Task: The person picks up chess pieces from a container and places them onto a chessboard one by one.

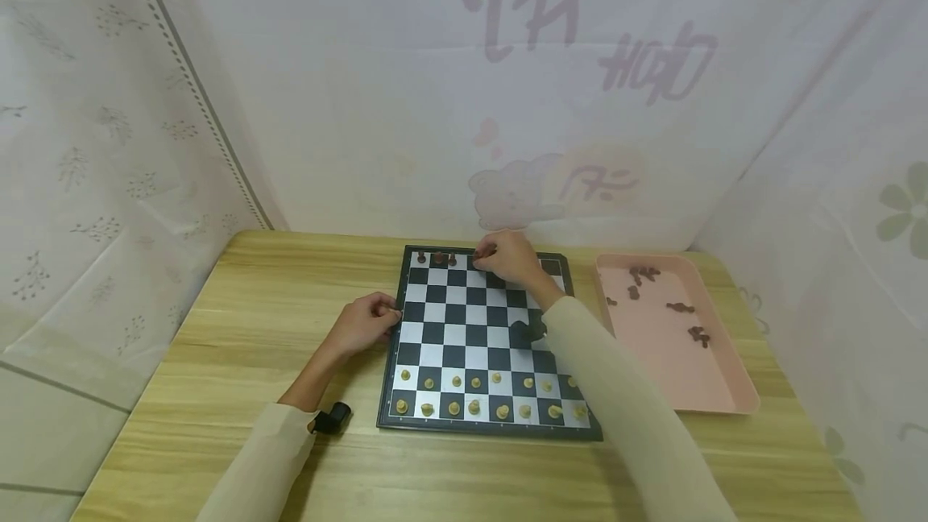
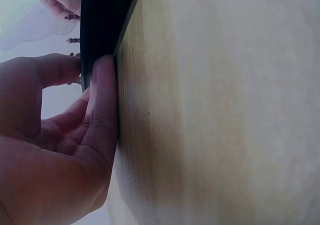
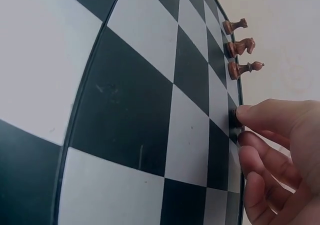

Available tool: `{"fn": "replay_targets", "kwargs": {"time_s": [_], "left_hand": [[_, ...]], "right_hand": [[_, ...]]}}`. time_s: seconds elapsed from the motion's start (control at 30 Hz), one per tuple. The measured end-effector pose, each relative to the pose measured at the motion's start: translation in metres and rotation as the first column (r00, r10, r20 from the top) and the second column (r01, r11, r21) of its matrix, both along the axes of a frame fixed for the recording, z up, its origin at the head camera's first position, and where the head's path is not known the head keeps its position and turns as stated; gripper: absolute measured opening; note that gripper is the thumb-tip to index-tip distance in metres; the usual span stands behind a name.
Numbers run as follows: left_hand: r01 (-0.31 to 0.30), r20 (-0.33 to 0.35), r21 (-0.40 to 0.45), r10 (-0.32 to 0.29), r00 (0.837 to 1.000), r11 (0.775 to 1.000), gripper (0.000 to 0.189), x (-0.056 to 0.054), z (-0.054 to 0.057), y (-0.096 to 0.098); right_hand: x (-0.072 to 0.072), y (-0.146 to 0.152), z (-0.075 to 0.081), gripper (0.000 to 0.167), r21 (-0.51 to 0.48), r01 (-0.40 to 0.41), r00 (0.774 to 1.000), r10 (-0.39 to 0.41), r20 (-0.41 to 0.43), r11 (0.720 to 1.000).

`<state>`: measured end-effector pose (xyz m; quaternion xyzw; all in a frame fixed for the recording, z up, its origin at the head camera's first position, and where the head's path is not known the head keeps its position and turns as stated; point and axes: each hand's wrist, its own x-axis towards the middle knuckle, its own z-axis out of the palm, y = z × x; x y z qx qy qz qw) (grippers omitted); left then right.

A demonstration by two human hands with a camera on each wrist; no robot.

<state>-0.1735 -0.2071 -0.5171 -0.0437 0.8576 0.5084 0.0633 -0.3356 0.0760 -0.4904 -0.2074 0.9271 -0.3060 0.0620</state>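
Note:
A magnetic-style black-and-white chessboard lies on the table. My left hand grips its left edge, thumb on top and fingers along the side in the left wrist view. At the far row, my right hand pinches a dark brown chess piece, mostly hidden by the fingers, low over a dark square. Beside it stand a brown rook, a knight and a bishop, upright in the far left corner. Two rows of pale chess pieces stand along the near side.
A pink tray sits right of the board, with several brown pieces lying in it. The wooden table ends at a pale printed curtain behind. My right sleeve crosses the board's right side.

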Motion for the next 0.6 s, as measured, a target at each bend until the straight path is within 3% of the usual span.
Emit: {"fn": "replay_targets", "kwargs": {"time_s": [0.6], "left_hand": [[-0.003, 0.010, -0.020, 0.003, 1.000, 1.000, 0.030, 0.000, -0.001, 0.001]], "right_hand": [[0.006, 0.013, 0.006, 0.019, 0.009, -0.027, 1.000, 0.027, -0.007, 1.000]]}}
